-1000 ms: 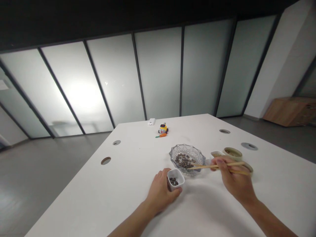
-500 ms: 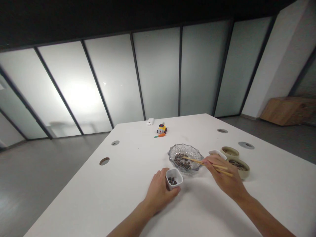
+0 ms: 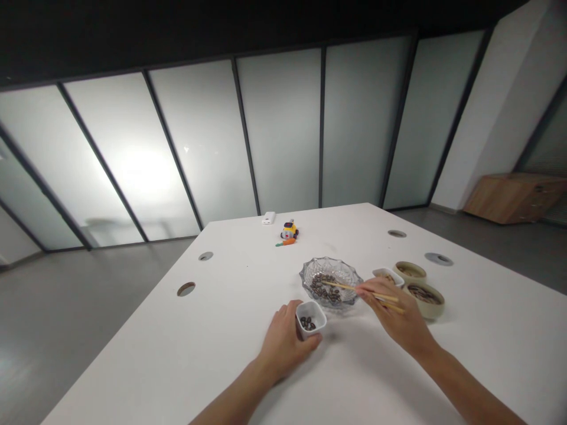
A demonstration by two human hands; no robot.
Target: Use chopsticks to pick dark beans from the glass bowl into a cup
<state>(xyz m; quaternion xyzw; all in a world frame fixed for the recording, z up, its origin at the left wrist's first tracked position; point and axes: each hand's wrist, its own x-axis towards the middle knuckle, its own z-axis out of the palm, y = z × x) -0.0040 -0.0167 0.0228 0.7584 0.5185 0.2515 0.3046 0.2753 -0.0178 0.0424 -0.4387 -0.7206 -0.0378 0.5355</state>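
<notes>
"What's the left hand (image 3: 286, 337) doing, from where you're standing?"

"It's gripping a small white cup (image 3: 319, 315), the thumb pressing the near side and the fingers curling round the other. A few dark beans (image 3: 306, 323) are lying inside."

"And the right hand (image 3: 395, 313)?"

"Its fingers are holding a pair of chopsticks (image 3: 345, 287). The tips are dipping into the glass bowl (image 3: 348, 276), among many more beans (image 3: 330, 293). Whether they're pinching one, I can't tell from here."

"Where's that bowl sitting?"

"On the white table (image 3: 230, 330), just beyond the cup."

"Anything standing beside the right hand?"

"A white dish (image 3: 376, 273), partly hiding behind it, and two pale round pots. The nearer pot (image 3: 436, 311) is holding something dark; the farther pot (image 3: 420, 280) is sitting close behind. Well back, a yellow toy car (image 3: 289, 231) is standing just behind a toy carrot (image 3: 289, 241)."
</notes>
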